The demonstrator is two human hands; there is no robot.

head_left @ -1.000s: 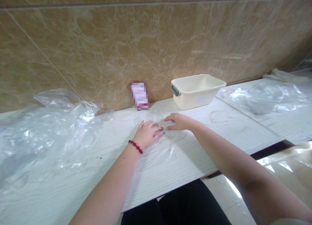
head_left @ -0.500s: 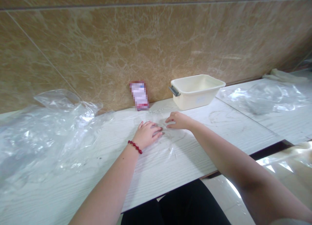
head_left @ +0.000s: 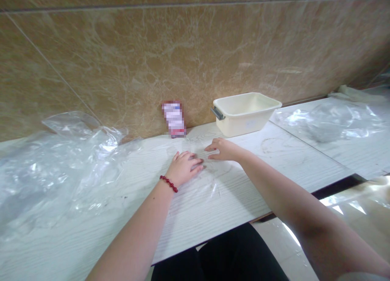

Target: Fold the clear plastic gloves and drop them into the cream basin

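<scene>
A thin clear plastic sheet or bag [head_left: 213,187] lies flat on the white wood-grain table [head_left: 195,232], its outline hard to make out. My left hand [head_left: 183,167], with a red bead bracelet [head_left: 168,183] at the wrist, rests on it with fingers spread. Just to the right, my right hand [head_left: 224,150] is over the sheet's upper right part, thumb and fingers apart, nothing visible between them. Behind my hands a phone-like object [head_left: 174,119], blurred by pixels, leans on the wall.
A cream plastic bin [head_left: 243,124] with a grey handle stands by the marble wall [head_left: 183,49]. Crumpled clear plastic [head_left: 61,171] covers the table's left side. More clear plastic [head_left: 332,118] lies at the right. The table's front edge is close to my lap.
My right hand has shifted very slightly up and to the left. My left hand stays where it was.
</scene>
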